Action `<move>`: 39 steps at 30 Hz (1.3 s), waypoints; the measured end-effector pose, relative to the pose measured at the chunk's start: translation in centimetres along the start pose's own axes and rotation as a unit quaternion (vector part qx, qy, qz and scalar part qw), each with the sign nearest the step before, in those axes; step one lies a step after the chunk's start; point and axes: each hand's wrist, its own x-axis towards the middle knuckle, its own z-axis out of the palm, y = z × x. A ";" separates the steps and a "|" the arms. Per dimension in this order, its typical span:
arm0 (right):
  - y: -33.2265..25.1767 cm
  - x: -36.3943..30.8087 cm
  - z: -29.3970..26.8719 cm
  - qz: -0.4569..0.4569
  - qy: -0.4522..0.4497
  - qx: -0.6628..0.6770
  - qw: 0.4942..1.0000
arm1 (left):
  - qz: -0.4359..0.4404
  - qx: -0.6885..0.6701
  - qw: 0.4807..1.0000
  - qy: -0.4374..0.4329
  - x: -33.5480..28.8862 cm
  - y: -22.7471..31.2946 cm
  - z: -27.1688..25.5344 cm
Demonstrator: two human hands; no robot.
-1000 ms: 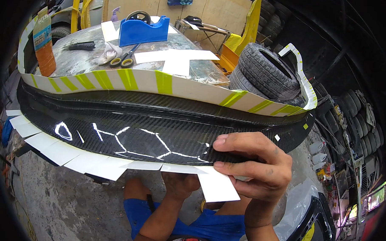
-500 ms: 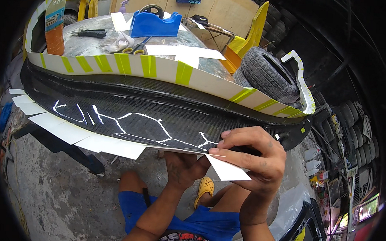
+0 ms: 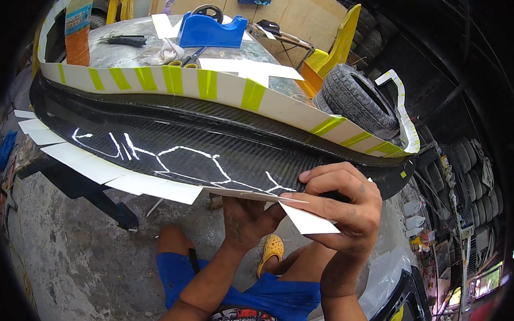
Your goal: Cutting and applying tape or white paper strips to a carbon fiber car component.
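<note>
A long curved black carbon-fibre panel (image 3: 156, 114) lies across in front of me, with white lines drawn on it. Overlapping white card pieces (image 3: 84, 163) stick out along its near edge. My right hand (image 3: 343, 206), fingers closed, pinches a pointed white card piece (image 3: 308, 220) at that edge, its fingertips close to the drawn lines. Just left of it, my left hand (image 3: 244, 222) is curled under a narrow card strip (image 3: 239, 195) at the edge. The strip and panel hide its fingertips, so what they grip cannot be seen.
A white card wall (image 3: 281, 105) with yellow-green tape stands along the panel's far side. Beyond are a bottle of orange liquid (image 3: 78, 30), scissors (image 3: 187, 60), a blue tape dispenser (image 3: 213, 31) and a cloth (image 3: 166, 52). A tyre (image 3: 358, 102) stands at right.
The narrow strip between my hands has tipped so more of its face shows. The pointed card has shifted slightly right and up with my right hand. The whole view has shifted a little.
</note>
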 end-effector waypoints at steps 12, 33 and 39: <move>0.7 0.6 0.1 -0.043 -0.012 0.031 0.999 | -0.082 -0.154 0.985 -0.007 -0.1 -0.4 -0.3; 0.6 0.7 0.7 -0.010 0.005 0.052 0.999 | -0.200 -0.360 0.911 0.022 0.9 0.9 -0.5; 0.5 1.0 0.3 -0.005 -0.009 0.064 0.998 | -0.114 -0.228 0.967 0.007 0.6 0.7 -0.3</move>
